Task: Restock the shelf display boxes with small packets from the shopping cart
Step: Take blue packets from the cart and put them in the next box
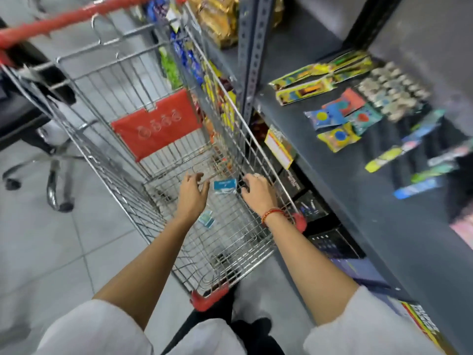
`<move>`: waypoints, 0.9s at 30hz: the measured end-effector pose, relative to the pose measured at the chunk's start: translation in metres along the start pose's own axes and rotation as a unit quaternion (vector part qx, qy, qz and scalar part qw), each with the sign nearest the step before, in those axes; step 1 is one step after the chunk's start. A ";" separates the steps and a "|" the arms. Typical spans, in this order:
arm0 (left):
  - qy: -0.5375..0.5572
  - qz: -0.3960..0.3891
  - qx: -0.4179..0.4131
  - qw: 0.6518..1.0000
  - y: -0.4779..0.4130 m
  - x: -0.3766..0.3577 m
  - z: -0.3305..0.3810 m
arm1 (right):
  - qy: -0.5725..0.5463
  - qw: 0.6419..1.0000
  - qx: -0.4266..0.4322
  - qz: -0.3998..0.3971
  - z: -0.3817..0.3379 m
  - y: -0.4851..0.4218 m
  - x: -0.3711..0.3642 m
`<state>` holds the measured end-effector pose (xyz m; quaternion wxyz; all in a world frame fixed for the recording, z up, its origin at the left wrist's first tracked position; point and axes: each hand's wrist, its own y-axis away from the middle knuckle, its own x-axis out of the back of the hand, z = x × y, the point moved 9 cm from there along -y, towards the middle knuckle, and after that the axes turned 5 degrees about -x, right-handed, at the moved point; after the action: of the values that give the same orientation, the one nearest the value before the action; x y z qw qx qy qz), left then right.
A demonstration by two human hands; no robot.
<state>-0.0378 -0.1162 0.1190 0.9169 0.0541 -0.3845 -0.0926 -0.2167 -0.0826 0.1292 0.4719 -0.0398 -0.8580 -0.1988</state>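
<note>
Both my arms reach down into a wire shopping cart with red corners. My left hand hangs over the cart floor, fingers spread, holding nothing. My right hand is near the cart's right wall, fingers curled downward; whether it grips anything I cannot tell. A small blue packet lies on the cart floor between the two hands. Another small blue-green packet lies just under my left wrist. On the dark shelf to the right lie colourful packets and long yellow display boxes.
A red flap hangs on the cart's child seat. An office chair base stands on the tiled floor at the left. Lower shelves hold dark boxes. Snack bags fill shelves beyond the cart.
</note>
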 end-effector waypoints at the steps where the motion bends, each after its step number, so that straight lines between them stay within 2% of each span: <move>1: 0.007 -0.011 0.040 0.999 -0.001 -0.007 -0.018 | 0.005 1.000 -0.002 -0.023 0.002 -0.005 -0.014; 5: 0.025 -0.068 0.186 0.980 0.006 -0.047 -0.088 | 0.024 0.996 -0.001 -0.089 0.010 -0.028 -0.062; 7: 0.037 -0.070 0.245 0.966 0.007 -0.064 -0.117 | 0.043 0.993 0.001 -0.108 0.015 -0.043 -0.080; 11: 0.058 -0.050 0.318 0.945 0.004 -0.094 -0.155 | 0.064 0.989 -0.002 -0.132 0.029 -0.074 -0.108; 15: 0.098 -0.067 0.397 0.910 0.010 -0.134 -0.189 | 0.075 0.985 0.010 -0.152 0.041 -0.106 -0.149; 21: 0.172 0.017 0.476 0.862 0.012 -0.157 -0.211 | 0.091 0.983 -0.001 -0.162 0.057 -0.142 -0.205; 24: 0.211 0.061 0.498 0.839 0.012 -0.160 -0.210 | 0.130 0.978 0.035 -0.159 0.054 -0.156 -0.220; 27: 0.231 0.096 0.492 0.834 0.012 -0.162 -0.215 | 0.164 0.969 0.067 -0.170 0.049 -0.163 -0.227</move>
<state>0.0060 -0.0645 -0.1422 0.8353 0.4813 -0.1598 0.2123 -0.1726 -0.1865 -0.1307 0.5672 0.1712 -0.7744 -0.2222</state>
